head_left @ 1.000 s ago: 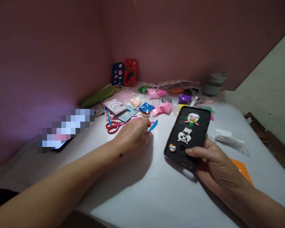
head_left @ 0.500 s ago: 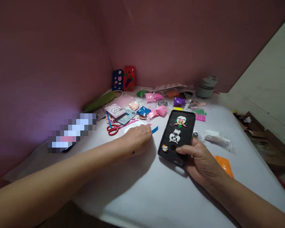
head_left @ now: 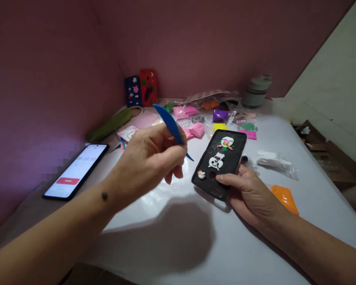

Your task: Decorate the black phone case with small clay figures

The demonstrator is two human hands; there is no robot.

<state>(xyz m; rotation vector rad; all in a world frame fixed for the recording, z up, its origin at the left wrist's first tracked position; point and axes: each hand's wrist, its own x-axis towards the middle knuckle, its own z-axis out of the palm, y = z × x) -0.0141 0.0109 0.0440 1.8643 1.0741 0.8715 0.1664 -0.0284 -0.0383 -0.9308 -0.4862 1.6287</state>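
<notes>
Pinched between the thumb and fingers of my left hand is a blue plastic modelling tool, its broad curved blade up and its thin tip pointing down to the right. My right hand grips a black phone case by its lower right edge, thumb across the face. On the case sit a white figure with green and pink parts, a white-and-black figure and a small white and orange piece. The tool's tip hangs just left of the case, apart from it.
A lit phone lies at the left. Behind are several clay packets, such as a purple one, and decorated blue and red cases. An orange packet and a white packet lie right; a grey-green container stands behind.
My left hand has picked the blue tool up off the table and lifted it toward me. My right hand still holds the case, nearly in the same place.
</notes>
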